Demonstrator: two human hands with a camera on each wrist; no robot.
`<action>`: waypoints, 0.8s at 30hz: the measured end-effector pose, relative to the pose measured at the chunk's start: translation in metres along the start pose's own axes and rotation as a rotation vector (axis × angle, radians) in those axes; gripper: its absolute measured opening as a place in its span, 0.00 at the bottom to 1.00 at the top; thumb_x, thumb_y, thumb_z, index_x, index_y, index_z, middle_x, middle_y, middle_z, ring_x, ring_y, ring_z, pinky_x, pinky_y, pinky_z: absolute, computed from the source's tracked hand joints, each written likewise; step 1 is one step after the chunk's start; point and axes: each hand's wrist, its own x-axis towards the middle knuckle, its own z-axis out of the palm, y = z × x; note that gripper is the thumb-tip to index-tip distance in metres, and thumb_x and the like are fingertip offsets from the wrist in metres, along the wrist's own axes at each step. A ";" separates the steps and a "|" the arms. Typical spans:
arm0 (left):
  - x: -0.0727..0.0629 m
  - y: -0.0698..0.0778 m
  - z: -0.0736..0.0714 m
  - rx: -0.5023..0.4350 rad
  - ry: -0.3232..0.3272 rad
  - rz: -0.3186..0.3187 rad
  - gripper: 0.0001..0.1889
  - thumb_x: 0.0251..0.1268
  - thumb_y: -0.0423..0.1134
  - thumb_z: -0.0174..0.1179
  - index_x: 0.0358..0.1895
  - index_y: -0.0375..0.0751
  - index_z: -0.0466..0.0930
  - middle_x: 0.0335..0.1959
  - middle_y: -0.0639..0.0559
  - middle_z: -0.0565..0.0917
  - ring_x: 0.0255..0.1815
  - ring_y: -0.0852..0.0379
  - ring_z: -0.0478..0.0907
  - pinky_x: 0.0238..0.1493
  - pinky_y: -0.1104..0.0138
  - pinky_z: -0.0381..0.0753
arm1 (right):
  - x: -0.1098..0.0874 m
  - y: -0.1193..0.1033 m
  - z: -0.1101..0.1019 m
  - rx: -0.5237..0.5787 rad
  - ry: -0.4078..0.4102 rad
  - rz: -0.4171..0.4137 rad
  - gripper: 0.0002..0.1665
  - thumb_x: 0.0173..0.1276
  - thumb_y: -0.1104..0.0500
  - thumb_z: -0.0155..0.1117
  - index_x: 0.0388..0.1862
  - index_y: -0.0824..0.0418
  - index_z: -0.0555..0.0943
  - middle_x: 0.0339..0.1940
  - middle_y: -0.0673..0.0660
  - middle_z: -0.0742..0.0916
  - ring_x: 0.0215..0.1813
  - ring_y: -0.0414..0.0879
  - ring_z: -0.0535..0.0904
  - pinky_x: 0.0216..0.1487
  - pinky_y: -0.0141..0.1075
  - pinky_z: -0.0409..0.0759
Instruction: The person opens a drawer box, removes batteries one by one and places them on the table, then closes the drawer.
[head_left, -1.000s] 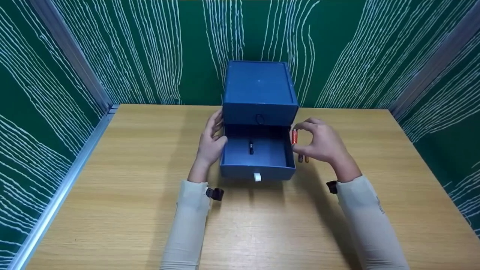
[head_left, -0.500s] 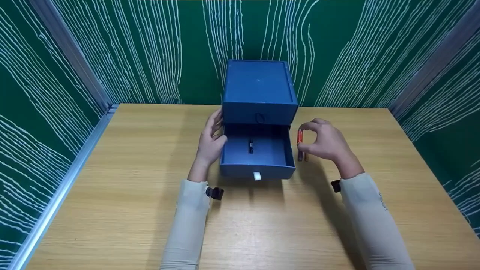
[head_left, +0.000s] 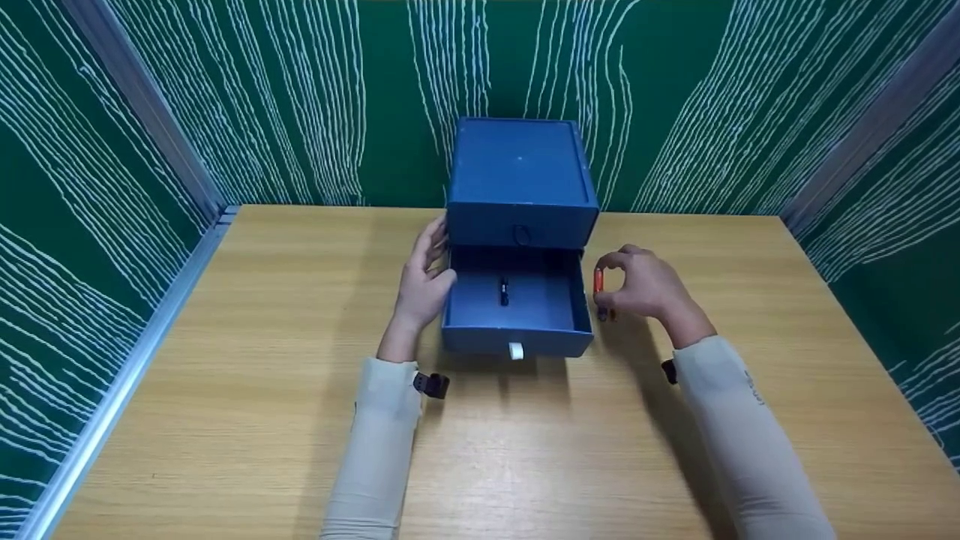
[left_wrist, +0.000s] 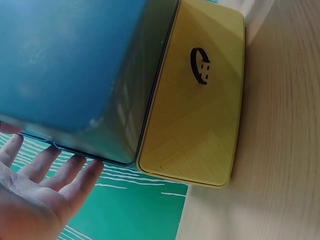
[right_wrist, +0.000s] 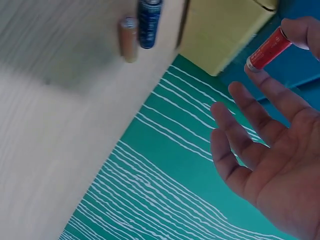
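Observation:
A blue drawer unit (head_left: 520,161) stands mid-table with an open drawer (head_left: 517,341) below its top one. My left hand (head_left: 424,289) rests against the left side of the unit and the open drawer, fingers fairly straight. To the right, my right hand (head_left: 649,285) pinches a red battery (right_wrist: 270,49) between thumb and index finger, its other fingers spread. The battery is held beside the drawer's right wall. On the table below lie a blue battery (right_wrist: 149,22) and an orange battery (right_wrist: 128,40). Inside the open drawer lies a small dark cylindrical object (head_left: 504,291).
A yellow drawer front (left_wrist: 195,100) with a black loop handle sits beneath the blue part in the left wrist view. The open drawer carries a white pull tab (head_left: 516,351). Green panels (head_left: 405,150) with white lines enclose the wooden table (head_left: 262,337) at back and sides.
My right hand has moved slightly right, away from the drawer wall, then a little lower, still pinching the red battery. My left hand has kept its place on the unit.

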 end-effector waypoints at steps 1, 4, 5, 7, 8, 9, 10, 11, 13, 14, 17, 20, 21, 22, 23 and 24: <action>0.000 0.000 0.000 0.000 0.001 0.004 0.38 0.58 0.22 0.47 0.74 0.51 0.59 0.72 0.50 0.66 0.71 0.50 0.65 0.67 0.46 0.66 | 0.001 0.001 0.001 -0.007 -0.006 0.001 0.29 0.50 0.50 0.71 0.52 0.58 0.81 0.53 0.61 0.80 0.51 0.58 0.75 0.53 0.55 0.76; 0.000 0.000 0.000 0.008 0.002 0.009 0.38 0.58 0.22 0.47 0.73 0.53 0.59 0.72 0.52 0.66 0.70 0.51 0.65 0.67 0.47 0.67 | 0.004 0.003 0.005 -0.026 -0.023 0.014 0.28 0.51 0.50 0.72 0.52 0.58 0.81 0.53 0.62 0.80 0.50 0.58 0.75 0.52 0.55 0.76; 0.000 0.000 0.000 0.011 0.002 0.009 0.38 0.58 0.22 0.47 0.73 0.53 0.59 0.72 0.52 0.66 0.70 0.51 0.65 0.67 0.47 0.67 | 0.004 0.004 0.006 -0.032 -0.029 0.017 0.28 0.51 0.50 0.73 0.52 0.58 0.81 0.53 0.62 0.80 0.51 0.59 0.75 0.52 0.55 0.76; 0.000 0.000 0.000 0.013 0.003 0.009 0.38 0.58 0.22 0.47 0.73 0.53 0.59 0.71 0.52 0.66 0.70 0.51 0.66 0.67 0.47 0.67 | 0.005 0.005 0.008 -0.041 -0.041 0.025 0.28 0.51 0.50 0.73 0.52 0.57 0.81 0.53 0.62 0.80 0.51 0.59 0.74 0.53 0.56 0.75; 0.000 0.000 0.000 0.015 0.004 0.008 0.38 0.59 0.22 0.47 0.73 0.54 0.59 0.71 0.53 0.66 0.70 0.52 0.66 0.67 0.47 0.67 | 0.005 0.005 0.009 -0.047 -0.045 0.026 0.28 0.52 0.50 0.73 0.51 0.57 0.81 0.53 0.61 0.80 0.51 0.59 0.74 0.53 0.56 0.75; 0.000 0.000 0.000 0.016 0.005 0.007 0.38 0.59 0.22 0.47 0.73 0.54 0.59 0.71 0.53 0.67 0.70 0.52 0.66 0.66 0.47 0.68 | 0.006 0.006 0.010 -0.050 -0.049 0.029 0.27 0.52 0.50 0.73 0.51 0.57 0.81 0.53 0.61 0.80 0.52 0.59 0.74 0.54 0.56 0.75; 0.000 0.000 0.000 0.014 0.005 0.007 0.38 0.59 0.22 0.48 0.73 0.54 0.59 0.71 0.53 0.66 0.70 0.52 0.66 0.66 0.47 0.68 | 0.006 0.006 0.010 -0.051 -0.053 0.031 0.27 0.52 0.50 0.73 0.51 0.57 0.81 0.54 0.61 0.80 0.52 0.59 0.73 0.54 0.57 0.74; 0.000 -0.001 0.000 0.014 0.005 0.007 0.38 0.59 0.22 0.48 0.73 0.54 0.59 0.71 0.53 0.66 0.70 0.52 0.66 0.66 0.47 0.68 | 0.006 0.007 0.011 -0.055 -0.055 0.030 0.27 0.52 0.49 0.73 0.51 0.57 0.81 0.54 0.61 0.80 0.52 0.59 0.73 0.54 0.57 0.74; 0.000 -0.001 0.000 0.009 0.004 0.005 0.38 0.58 0.22 0.47 0.73 0.53 0.59 0.71 0.53 0.67 0.70 0.52 0.66 0.66 0.48 0.68 | 0.007 0.008 0.012 -0.072 -0.060 0.018 0.26 0.53 0.49 0.72 0.51 0.57 0.81 0.53 0.62 0.80 0.52 0.59 0.74 0.54 0.57 0.74; 0.000 -0.001 0.000 0.008 0.004 0.001 0.38 0.58 0.22 0.48 0.73 0.53 0.59 0.71 0.53 0.67 0.69 0.52 0.67 0.66 0.48 0.68 | 0.007 0.008 0.013 -0.081 -0.062 0.011 0.26 0.53 0.49 0.72 0.51 0.57 0.81 0.53 0.62 0.80 0.51 0.59 0.74 0.53 0.57 0.74; 0.000 0.000 0.000 0.004 0.002 -0.010 0.38 0.58 0.23 0.48 0.73 0.53 0.58 0.71 0.52 0.67 0.69 0.52 0.67 0.66 0.48 0.68 | 0.008 0.009 0.015 -0.108 -0.070 -0.003 0.26 0.53 0.48 0.71 0.50 0.57 0.81 0.52 0.62 0.80 0.50 0.59 0.74 0.52 0.57 0.74; 0.000 0.000 0.001 0.003 0.006 -0.014 0.38 0.58 0.23 0.48 0.73 0.52 0.59 0.71 0.52 0.67 0.69 0.52 0.67 0.67 0.49 0.68 | 0.009 0.009 0.017 -0.122 -0.083 0.005 0.26 0.53 0.48 0.71 0.50 0.57 0.82 0.51 0.62 0.81 0.49 0.59 0.73 0.52 0.56 0.74; 0.000 0.000 0.001 0.004 0.007 -0.014 0.38 0.58 0.23 0.48 0.73 0.52 0.59 0.71 0.52 0.67 0.69 0.52 0.67 0.67 0.49 0.68 | 0.010 0.009 0.018 -0.126 -0.088 0.010 0.26 0.52 0.48 0.71 0.50 0.56 0.82 0.51 0.62 0.81 0.49 0.59 0.73 0.51 0.56 0.74; 0.000 0.000 0.001 0.004 0.009 -0.013 0.38 0.58 0.23 0.48 0.73 0.52 0.59 0.71 0.53 0.66 0.69 0.51 0.67 0.67 0.49 0.68 | 0.010 0.009 0.019 -0.131 -0.096 0.013 0.26 0.52 0.48 0.71 0.50 0.56 0.82 0.50 0.62 0.81 0.48 0.59 0.73 0.50 0.56 0.74; 0.000 0.000 0.001 0.007 0.010 -0.012 0.37 0.58 0.23 0.48 0.73 0.52 0.59 0.72 0.53 0.66 0.69 0.51 0.67 0.67 0.49 0.68 | 0.010 0.010 0.019 -0.139 -0.104 0.014 0.27 0.52 0.47 0.71 0.50 0.56 0.82 0.50 0.63 0.81 0.48 0.59 0.73 0.50 0.56 0.74; 0.000 0.000 0.001 0.008 0.009 -0.012 0.37 0.58 0.23 0.48 0.73 0.52 0.59 0.72 0.53 0.66 0.69 0.51 0.67 0.67 0.49 0.68 | 0.011 0.009 0.020 -0.149 -0.108 0.015 0.27 0.52 0.47 0.72 0.50 0.56 0.82 0.50 0.63 0.81 0.47 0.59 0.73 0.49 0.55 0.74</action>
